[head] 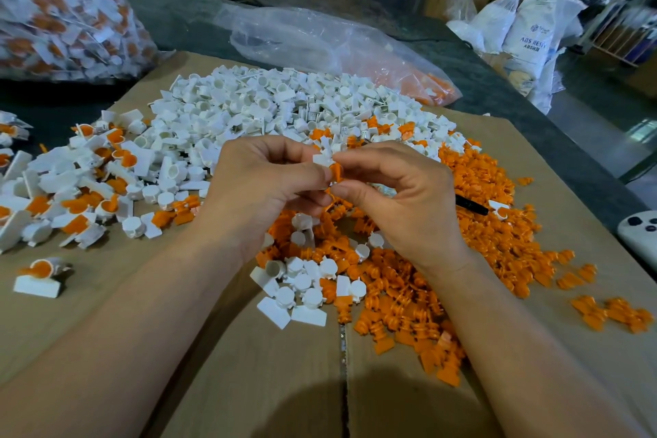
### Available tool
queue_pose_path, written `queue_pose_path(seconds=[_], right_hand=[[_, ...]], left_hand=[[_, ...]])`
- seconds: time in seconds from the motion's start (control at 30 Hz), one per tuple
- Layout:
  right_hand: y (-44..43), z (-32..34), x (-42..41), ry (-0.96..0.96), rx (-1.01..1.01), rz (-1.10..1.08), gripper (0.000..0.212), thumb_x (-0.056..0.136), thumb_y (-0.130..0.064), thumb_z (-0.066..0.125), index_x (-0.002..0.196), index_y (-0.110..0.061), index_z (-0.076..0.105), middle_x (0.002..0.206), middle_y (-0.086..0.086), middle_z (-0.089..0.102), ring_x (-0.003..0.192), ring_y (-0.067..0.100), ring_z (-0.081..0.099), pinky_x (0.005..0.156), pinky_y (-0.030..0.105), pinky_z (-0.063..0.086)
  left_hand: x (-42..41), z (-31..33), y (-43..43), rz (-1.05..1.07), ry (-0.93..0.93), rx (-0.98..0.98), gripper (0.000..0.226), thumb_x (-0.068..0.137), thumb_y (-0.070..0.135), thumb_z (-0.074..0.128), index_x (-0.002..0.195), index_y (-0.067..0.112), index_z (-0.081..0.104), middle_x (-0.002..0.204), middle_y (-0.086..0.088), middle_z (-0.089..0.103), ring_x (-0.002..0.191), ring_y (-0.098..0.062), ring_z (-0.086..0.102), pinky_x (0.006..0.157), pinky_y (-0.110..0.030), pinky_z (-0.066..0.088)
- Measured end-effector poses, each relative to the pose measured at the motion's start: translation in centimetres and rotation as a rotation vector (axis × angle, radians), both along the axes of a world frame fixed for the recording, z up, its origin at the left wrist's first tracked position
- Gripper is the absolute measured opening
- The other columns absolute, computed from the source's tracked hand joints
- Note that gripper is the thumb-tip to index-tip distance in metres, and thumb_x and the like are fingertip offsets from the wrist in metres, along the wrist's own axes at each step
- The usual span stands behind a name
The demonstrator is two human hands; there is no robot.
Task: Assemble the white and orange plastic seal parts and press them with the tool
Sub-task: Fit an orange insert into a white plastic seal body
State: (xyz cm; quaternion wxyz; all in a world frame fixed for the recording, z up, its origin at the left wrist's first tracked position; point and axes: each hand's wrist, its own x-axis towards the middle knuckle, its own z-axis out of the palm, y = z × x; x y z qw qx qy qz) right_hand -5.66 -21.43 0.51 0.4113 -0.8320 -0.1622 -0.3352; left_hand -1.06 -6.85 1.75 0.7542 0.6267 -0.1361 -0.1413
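Mid-batch: one seal in hand, many parts loose.

Left of the frame, a heap of assembled seals (81, 188) lies on the table (220, 348). At centre the left hand (263, 185) pinches a white part (322, 159) and the right hand (401, 195) pinches an orange part (337, 171) against it. A black tool (471, 204) shows right of that hand, held or lying I cannot tell. I judge pressing not yet done.

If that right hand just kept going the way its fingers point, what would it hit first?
Most likely the white part pinched by the left hand: the right hand, holding an orange part, points straight at it, seemingly almost touching, though depth is unclear.
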Motion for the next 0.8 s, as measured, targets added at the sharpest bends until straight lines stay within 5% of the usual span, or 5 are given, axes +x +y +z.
queue_pose_path(seconds=[0.33, 0.5, 0.8], right_hand=[[-0.16, -0.06, 0.08, 0.008, -0.047, -0.026, 0.029, 0.074, -0.009, 0.070, 0.103, -0.005, 0.066, 0.090, -0.001, 0.062, 0.086, 0.012, 0.062, 0.076, 0.028, 0.053], [-0.08, -0.14, 0.02, 0.050, -0.008, -0.009, 0.040, 0.073, -0.008, 0.070, 0.110, -0.016, 0.057, 0.091, -0.005, 0.061, 0.087, 0.013, 0.063, 0.079, 0.027, 0.054], [-0.25, -0.32, 0.09, 0.077, 0.019, 0.022, 0.041, 0.074, 0.004, 0.069, 0.111, -0.010, 0.058, 0.092, 0.000, 0.061, 0.087, 0.010, 0.063, 0.080, 0.020, 0.053]], left_hand=[[0.05, -0.04, 0.02, -0.008, 0.039, 0.004, 0.013, 0.071, -0.009, 0.068, 0.068, 0.003, 0.062, 0.053, -0.008, 0.064, 0.043, -0.016, 0.061, 0.042, -0.019, 0.049], [0.10, -0.03, 0.08, -0.006, 0.069, -0.007, 0.016, 0.071, -0.008, 0.067, 0.064, 0.005, 0.063, 0.053, -0.008, 0.064, 0.041, -0.015, 0.060, 0.040, -0.018, 0.047], [0.28, -0.06, 0.27, -0.007, 0.070, 0.004, 0.017, 0.068, -0.005, 0.068, 0.059, 0.009, 0.064, 0.050, -0.004, 0.062, 0.039, -0.014, 0.056, 0.036, -0.016, 0.040]])
